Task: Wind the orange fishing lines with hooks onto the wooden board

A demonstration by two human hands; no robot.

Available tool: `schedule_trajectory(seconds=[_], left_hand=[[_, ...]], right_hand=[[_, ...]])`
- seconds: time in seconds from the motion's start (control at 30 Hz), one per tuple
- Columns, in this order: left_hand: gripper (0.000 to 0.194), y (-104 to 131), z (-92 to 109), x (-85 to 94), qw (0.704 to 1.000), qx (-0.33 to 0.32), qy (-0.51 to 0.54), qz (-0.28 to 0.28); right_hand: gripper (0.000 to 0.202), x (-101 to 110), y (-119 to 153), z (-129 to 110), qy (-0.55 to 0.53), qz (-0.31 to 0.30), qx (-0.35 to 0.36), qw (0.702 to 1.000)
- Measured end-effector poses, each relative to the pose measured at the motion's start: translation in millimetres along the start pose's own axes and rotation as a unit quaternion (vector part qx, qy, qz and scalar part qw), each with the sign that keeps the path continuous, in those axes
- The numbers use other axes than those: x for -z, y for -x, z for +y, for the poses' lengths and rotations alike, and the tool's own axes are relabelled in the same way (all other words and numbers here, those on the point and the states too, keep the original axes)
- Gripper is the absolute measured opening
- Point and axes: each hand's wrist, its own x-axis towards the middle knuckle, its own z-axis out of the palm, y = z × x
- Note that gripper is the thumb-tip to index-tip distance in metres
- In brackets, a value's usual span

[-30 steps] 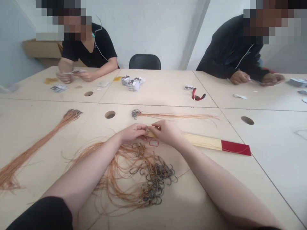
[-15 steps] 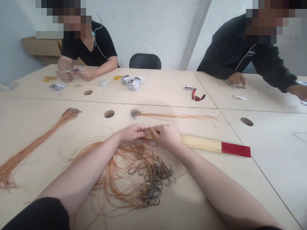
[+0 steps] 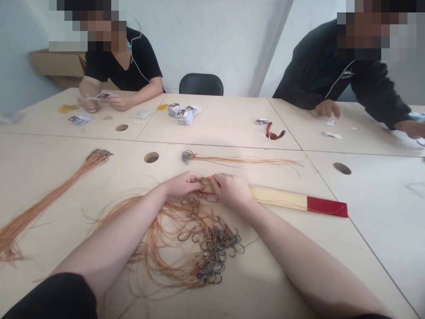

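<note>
My left hand (image 3: pixel 184 185) is closed in a pinch at the left end of a long, flat cream strip with a red end (image 3: pixel 285 197). My right hand (image 3: pixel 231 189) is closed over the same strip, just beside the left one. Between the fingertips a fishing hook (image 3: pixel 204 181) lies at the strip's end, and its thin orange line runs along the strip onto the red part. Which fingers press the hook is partly hidden. Below my hands spreads a loose heap of dark fishing hooks (image 3: pixel 219 241) with orange lines (image 3: pixel 156 235).
A small bundle of hooked lines (image 3: pixel 239 161) lies beyond my hands, a larger bundle (image 3: pixel 66 188) at left. Red-handled pliers (image 3: pixel 269 129) stand in a table hole. Stacked small packets (image 3: pixel 184 116) lie farther back. Two people sit opposite, a black chair (image 3: pixel 201 85) between them.
My hands and the strip have barely moved. Across the table at right, a small white piece now shows under the co-worker's fingers.
</note>
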Motion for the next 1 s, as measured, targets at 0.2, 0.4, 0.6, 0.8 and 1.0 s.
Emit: schedule_trajectory(seconds=[0.2, 0.4, 0.6, 0.8, 1.0], left_hand=[[0.018, 0.2, -0.6, 0.7, 1.000, -0.004, 0.003, -0.005], [0.021, 0.4, -0.5, 0.4, 1.000, 0.002, 0.004, 0.001], [0.017, 0.0, 1.5, -1.0, 1.000, 0.008, -0.001, 0.017], [0.014, -0.1, 3.6, -2.5, 0.999, 0.018, -0.002, 0.027], [0.019, -0.7, 1.1, -1.1, 1.000, 0.010, 0.002, 0.014]], right_hand=[[0.037, 0.2, 1.0, 0.2, 0.029, -0.013, 0.014, 0.999], [0.038, -0.6, 0.4, -0.9, 0.025, -0.010, 0.011, 1.000], [0.037, -0.2, 1.1, -1.3, 0.028, -0.005, 0.009, 1.000], [0.035, 0.0, 1.2, -1.7, 0.032, -0.007, 0.004, 0.999], [0.032, -0.6, 0.3, -3.4, 0.052, -0.025, 0.007, 0.998]])
